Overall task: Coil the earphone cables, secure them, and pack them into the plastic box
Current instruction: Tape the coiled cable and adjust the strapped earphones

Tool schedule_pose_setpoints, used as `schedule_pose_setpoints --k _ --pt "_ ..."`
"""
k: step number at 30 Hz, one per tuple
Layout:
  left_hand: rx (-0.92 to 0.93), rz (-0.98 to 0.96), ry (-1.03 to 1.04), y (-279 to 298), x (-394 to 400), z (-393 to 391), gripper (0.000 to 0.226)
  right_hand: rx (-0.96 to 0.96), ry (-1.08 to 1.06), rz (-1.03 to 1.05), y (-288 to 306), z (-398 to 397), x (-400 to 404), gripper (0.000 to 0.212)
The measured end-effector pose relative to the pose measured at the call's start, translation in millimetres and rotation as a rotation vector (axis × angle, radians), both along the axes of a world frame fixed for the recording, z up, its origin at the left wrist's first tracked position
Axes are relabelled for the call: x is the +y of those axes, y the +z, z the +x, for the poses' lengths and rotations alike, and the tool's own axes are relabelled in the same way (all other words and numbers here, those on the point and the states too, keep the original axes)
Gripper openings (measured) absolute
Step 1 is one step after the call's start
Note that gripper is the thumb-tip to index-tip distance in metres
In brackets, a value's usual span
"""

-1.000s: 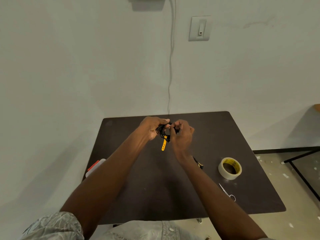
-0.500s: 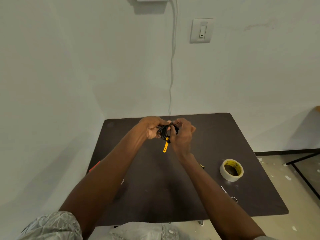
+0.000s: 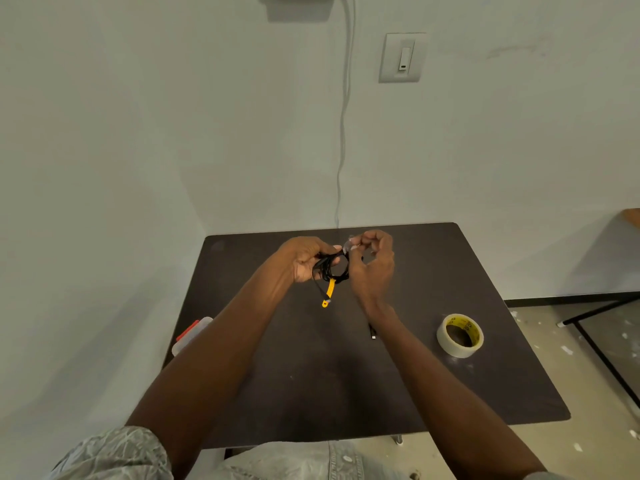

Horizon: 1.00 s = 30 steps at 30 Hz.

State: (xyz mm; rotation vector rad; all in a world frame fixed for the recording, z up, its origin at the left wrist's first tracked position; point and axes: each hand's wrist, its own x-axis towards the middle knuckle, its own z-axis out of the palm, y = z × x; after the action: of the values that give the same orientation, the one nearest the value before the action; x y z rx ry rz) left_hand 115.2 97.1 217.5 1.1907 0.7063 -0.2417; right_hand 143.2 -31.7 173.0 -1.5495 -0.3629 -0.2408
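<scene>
Above the far middle of the dark table (image 3: 311, 382), my left hand (image 3: 303, 263) grips a coiled black earphone cable (image 3: 329, 268). A yellow strap (image 3: 329, 292) hangs down from the coil. My right hand (image 3: 375, 268) is just right of the coil, fingers curled, pinching a small clear piece of tape (image 3: 347, 246) at the coil's top edge. The plastic box (image 3: 194, 332), clear with a red latch, lies at the table's left edge, partly hidden by my left forearm.
A roll of clear tape (image 3: 460, 336) with a yellow core stands on the right of the table. A small black item (image 3: 372, 331) peeks out beside my right forearm. A white cord (image 3: 343, 133) hangs down the wall behind.
My right hand has drawn up and to the right off the coil, now pinching the clear tape at its top. The coil and yellow strap show more plainly in my left hand.
</scene>
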Motion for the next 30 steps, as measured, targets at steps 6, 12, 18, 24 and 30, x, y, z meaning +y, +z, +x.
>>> schedule_pose_setpoints --k 6,12,18,24,30 --pt "-0.004 -0.085 -0.022 -2.6 7.8 -5.7 0.008 0.264 0.153 0.107 10.4 14.6 -8.8 0.022" --pt "-0.057 0.006 -0.01 -4.9 11.1 -6.9 0.006 0.269 0.415 -0.035 25.4 26.8 -29.3 0.021" --pt "-0.079 0.015 0.029 -5.6 10.7 -5.0 0.003 0.189 0.453 -0.231 27.5 23.7 -31.2 0.028" --pt "-0.074 0.029 0.072 -5.8 10.8 -5.6 0.007 0.117 0.518 -0.405 28.2 24.1 -29.6 0.025" --pt "-0.081 0.006 0.041 -6.8 12.4 -4.2 0.009 0.073 0.473 -0.422 25.2 25.9 -28.5 0.027"
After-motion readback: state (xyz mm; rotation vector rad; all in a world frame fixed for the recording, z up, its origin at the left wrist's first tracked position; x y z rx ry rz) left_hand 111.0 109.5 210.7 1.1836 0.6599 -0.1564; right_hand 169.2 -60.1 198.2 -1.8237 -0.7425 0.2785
